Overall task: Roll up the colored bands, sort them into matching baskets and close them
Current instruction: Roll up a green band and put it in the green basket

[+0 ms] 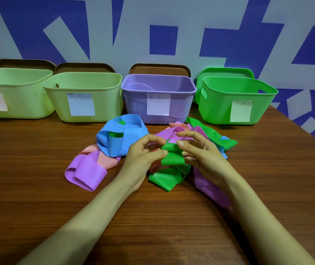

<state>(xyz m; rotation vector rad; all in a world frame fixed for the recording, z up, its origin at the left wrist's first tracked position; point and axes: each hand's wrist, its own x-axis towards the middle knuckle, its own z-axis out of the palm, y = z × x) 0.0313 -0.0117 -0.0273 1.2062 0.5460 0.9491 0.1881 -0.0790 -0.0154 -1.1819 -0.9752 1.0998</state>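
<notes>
Above the heap of bands on the tabletop, left hand and right hand pinch the green band, fingers clamped on either end of its roll, long axis lying left-right, green basket nearer the right hand.

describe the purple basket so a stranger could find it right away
Four baskets stand in a row at the back of the wooden table. The purple basket is third from the left, between a pale green basket and a bright green basket. It alone is purple.
</notes>
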